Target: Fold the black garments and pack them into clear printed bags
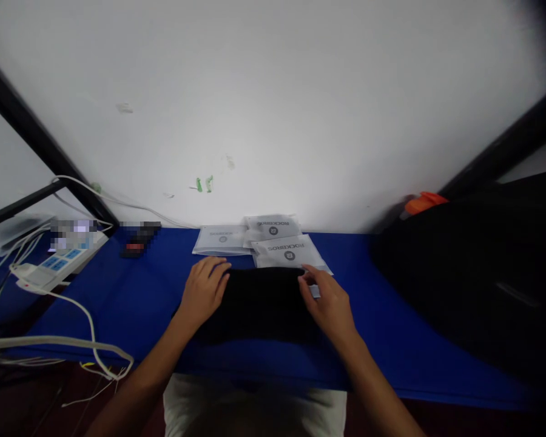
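A piece of black cloth point(264, 306) lies spread on the blue table in front of me, its upper edge nearly straight. My left hand point(206, 290) is at its upper left corner, fingers bent over the edge. At the upper right corner, my right hand point(326, 298) pinches the cloth between thumb and fingers. Just beyond the cloth is a frosted white ROCKBROS bag point(289, 252), its near side partly hidden. Two similar bags, a back one point(273, 227) and a left one point(222, 238), lie against it near the wall. A small pale piece point(315, 291) shows beside my right fingers.
On the left are a white power strip point(57, 264), loose white cables point(86, 309) and a dark device point(139, 240), partly blurred out. A large black item point(473, 273) with an orange part point(425, 203) covers the right side. The blue table point(131, 303) meets a white wall point(273, 121).
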A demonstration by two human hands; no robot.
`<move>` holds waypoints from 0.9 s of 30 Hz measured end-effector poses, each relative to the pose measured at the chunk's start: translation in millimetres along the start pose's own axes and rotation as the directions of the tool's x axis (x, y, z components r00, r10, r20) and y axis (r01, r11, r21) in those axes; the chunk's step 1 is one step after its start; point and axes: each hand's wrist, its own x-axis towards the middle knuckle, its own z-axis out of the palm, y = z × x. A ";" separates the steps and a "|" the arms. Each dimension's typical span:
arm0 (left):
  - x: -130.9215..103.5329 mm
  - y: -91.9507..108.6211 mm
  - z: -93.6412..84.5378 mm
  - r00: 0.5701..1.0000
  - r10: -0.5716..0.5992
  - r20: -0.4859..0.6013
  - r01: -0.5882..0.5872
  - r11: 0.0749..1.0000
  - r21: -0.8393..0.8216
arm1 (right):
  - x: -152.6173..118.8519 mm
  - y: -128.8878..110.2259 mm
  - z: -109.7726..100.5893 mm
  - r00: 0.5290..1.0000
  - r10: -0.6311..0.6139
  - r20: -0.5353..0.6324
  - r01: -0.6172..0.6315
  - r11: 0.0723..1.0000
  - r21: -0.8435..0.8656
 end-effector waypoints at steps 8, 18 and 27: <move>-46.2 -11.4 14.6 0.894 0.077 0.441 -0.020 0.991 -0.132 | -37.2 -5.8 9.6 0.885 -0.179 0.430 0.166 0.984 0.069; -31.0 -8.2 -1.8 0.914 0.062 0.401 0.006 0.986 -0.166 | -20.6 -7.8 -7.0 0.862 -0.161 0.480 0.135 0.987 0.089; -56.8 19.0 -57.6 0.617 0.014 0.786 0.241 0.948 -0.206 | -32.7 -27.0 -66.9 0.647 -0.124 0.753 -0.129 0.955 0.268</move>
